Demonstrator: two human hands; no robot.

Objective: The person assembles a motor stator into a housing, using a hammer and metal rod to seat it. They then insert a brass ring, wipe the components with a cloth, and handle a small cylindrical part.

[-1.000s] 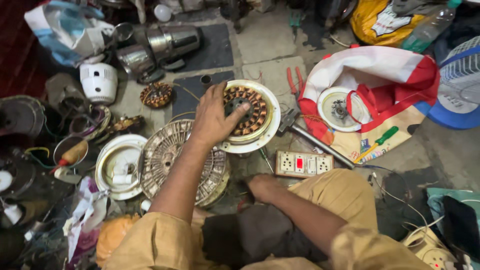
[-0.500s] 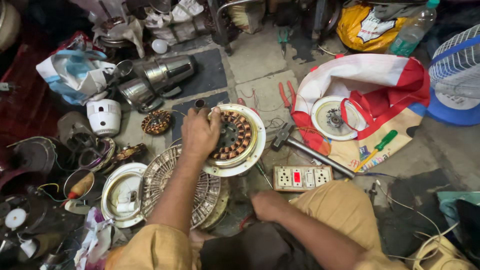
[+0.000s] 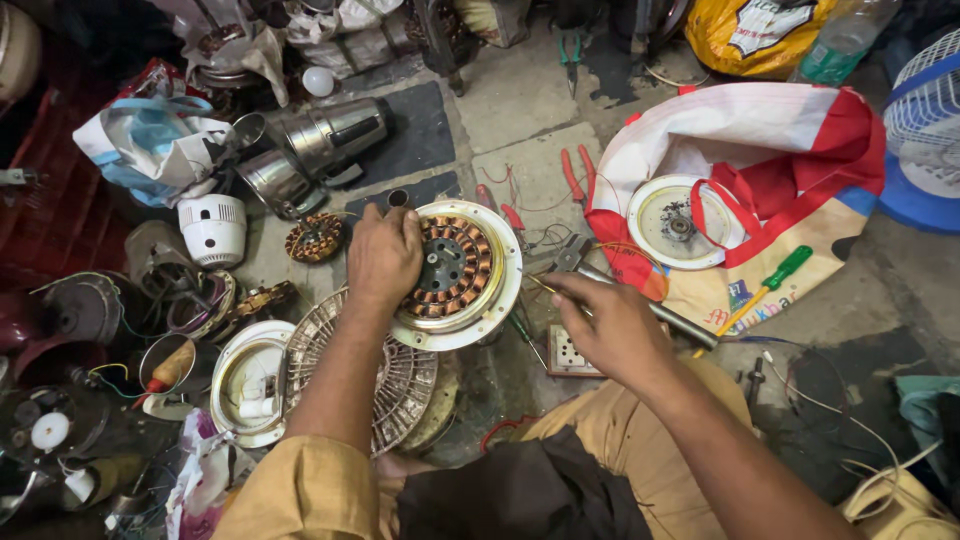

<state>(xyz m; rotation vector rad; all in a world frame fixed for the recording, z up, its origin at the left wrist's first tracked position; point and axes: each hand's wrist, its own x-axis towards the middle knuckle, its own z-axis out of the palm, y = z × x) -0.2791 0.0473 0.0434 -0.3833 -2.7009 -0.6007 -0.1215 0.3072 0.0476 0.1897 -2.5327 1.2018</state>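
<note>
View from the head camera, looking down on a cluttered concrete floor point(image 3: 520, 120). The person's left hand point(image 3: 383, 258) lies palm-down on the left rim of a round cream-coloured fan motor housing with a ring of copper windings point(image 3: 458, 272), fingers curled over its edge and gripping it. The housing sits at centre, tilted slightly, its lower left edge resting on a round perforated metal fan grille point(image 3: 385, 375) that lies flat beneath the forearm.

The right hand point(image 3: 610, 325) is closed around the handle end of a grey metal hammer point(image 3: 640, 300), whose shaft runs out to the right; the head lies just right of the motor housing. Under this hand is a white square switch-and-socket plate point(image 3: 570, 352), partly covered.

Beside the housing on its right lie a thin screwdriver point(image 3: 525, 340) and loose wires. Above these are red-handled pliers point(image 3: 577, 178). At right a red, white and tan woven bag point(image 3: 790, 170) holds a second cream round motor cover point(image 3: 680, 222), and a green-handled screwdriver point(image 3: 780, 275) rests on the bag.

At left: a small copper-wound stator point(image 3: 314, 238), a white plastic cylindrical part point(image 3: 212, 228), shiny steel mixer jars point(image 3: 325, 140), and a white round end cover point(image 3: 245, 380) touching the grille. A blue-and-white table fan point(image 3: 925, 130) stands at the far right edge.
</note>
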